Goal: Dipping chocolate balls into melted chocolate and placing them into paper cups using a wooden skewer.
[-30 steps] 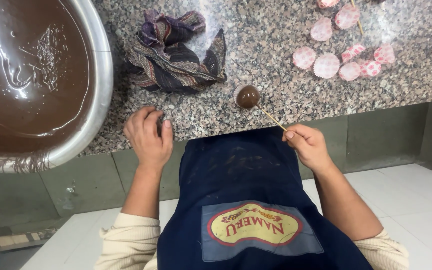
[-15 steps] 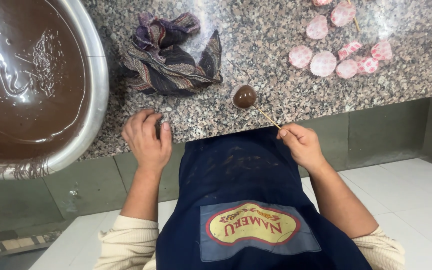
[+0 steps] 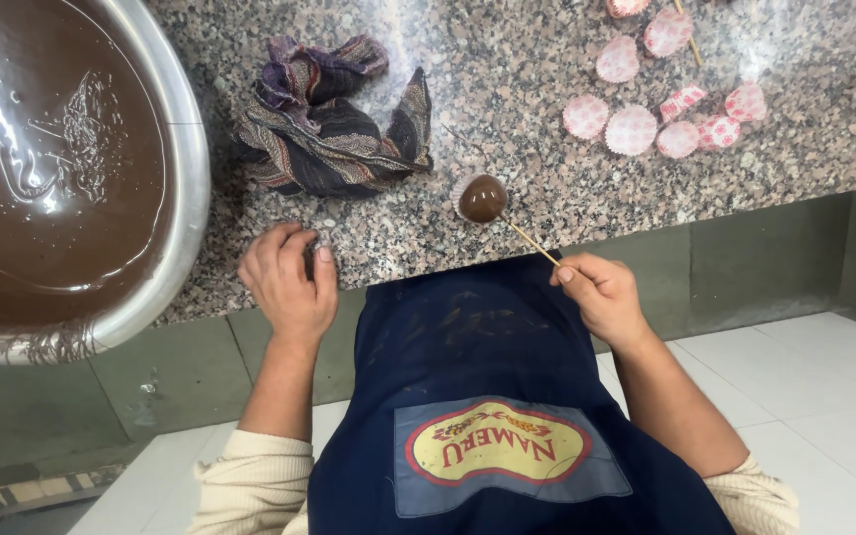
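Right hand point(image 3: 601, 294) pinches skewer point(image 3: 532, 243); coated ball point(image 3: 482, 198) sits in paper cup ahead. Left hand point(image 3: 287, 279) curled, contents unclear. Best: withdraw skewer straight, steadily.

A single head-worn camera looks steeply down, close over the granite bench point(image 3: 507, 79) edge and the wearer's apron point(image 3: 487, 396).

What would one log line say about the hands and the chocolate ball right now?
right hand: pinching thin stick | chocolate ball: on stick's end, in paper cup on granite counter | left hand: resting at counter edge
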